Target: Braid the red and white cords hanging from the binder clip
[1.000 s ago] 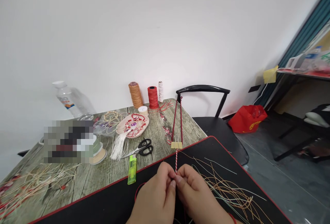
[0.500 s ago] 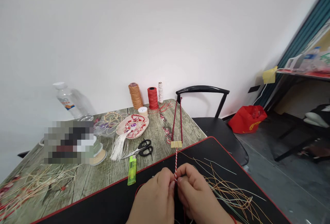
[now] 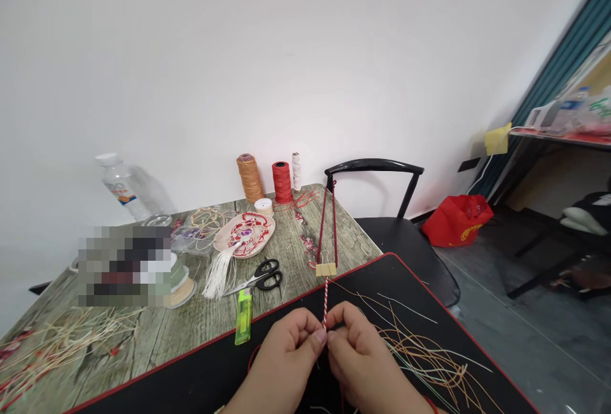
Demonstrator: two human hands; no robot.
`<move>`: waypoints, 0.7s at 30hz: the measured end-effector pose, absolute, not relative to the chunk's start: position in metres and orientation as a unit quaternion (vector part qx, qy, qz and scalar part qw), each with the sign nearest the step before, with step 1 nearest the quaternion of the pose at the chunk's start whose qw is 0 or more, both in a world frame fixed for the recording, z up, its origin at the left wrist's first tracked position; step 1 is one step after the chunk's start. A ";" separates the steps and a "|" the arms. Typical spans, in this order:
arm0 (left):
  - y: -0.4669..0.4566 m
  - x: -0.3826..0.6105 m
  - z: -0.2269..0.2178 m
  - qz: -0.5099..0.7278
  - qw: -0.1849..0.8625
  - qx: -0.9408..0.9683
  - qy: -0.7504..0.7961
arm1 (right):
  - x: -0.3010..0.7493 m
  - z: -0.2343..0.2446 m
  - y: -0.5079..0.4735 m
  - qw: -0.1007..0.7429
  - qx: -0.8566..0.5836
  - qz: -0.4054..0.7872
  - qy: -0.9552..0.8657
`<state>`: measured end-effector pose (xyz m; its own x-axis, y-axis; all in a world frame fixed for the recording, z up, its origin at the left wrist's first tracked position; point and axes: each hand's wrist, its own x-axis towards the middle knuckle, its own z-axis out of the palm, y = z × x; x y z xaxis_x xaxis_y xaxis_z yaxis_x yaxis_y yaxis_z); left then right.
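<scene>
A red-and-white braided cord (image 3: 326,299) hangs down from a yellow binder clip (image 3: 326,269), which a dark red cord (image 3: 336,229) ties to the chair back. At the braid's lower end my left hand (image 3: 293,347) pinches with thumb and forefinger. My right hand (image 3: 356,353) closes on the same end from the other side, its fingertips nearly touching the left ones. Exactly which strands each hand grips is hidden by the fingers. Under both hands lies a black mat (image 3: 205,363) with a red edge.
Loose tan strands (image 3: 429,357) lie on the mat's right. Left of the hands are a green lighter (image 3: 243,317), black-handled scissors (image 3: 267,274) and a plate (image 3: 267,236) with a white tassel. Thread spools (image 3: 282,183) and a bottle (image 3: 125,188) stand by the wall. A black chair (image 3: 375,165) is behind.
My left hand has turned, so its thumb now shows on top at the braid's end. The right hand stays in almost the same place.
</scene>
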<state>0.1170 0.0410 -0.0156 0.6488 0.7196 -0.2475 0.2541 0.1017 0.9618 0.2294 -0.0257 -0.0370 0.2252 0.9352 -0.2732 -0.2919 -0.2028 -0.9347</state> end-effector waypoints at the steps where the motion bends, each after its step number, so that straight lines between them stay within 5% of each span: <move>1: 0.042 0.117 -0.018 0.184 0.640 0.646 0.373 | 0.231 -0.036 -0.026 0.547 -0.558 0.541 -0.311; 13: 0.046 0.115 0.000 0.149 0.602 0.666 0.415 | 0.264 -0.008 -0.039 0.335 -0.649 0.231 -0.643; 21: 0.047 0.114 -0.013 0.158 0.647 0.625 0.408 | 0.254 -0.011 -0.038 0.335 -0.657 0.264 -0.622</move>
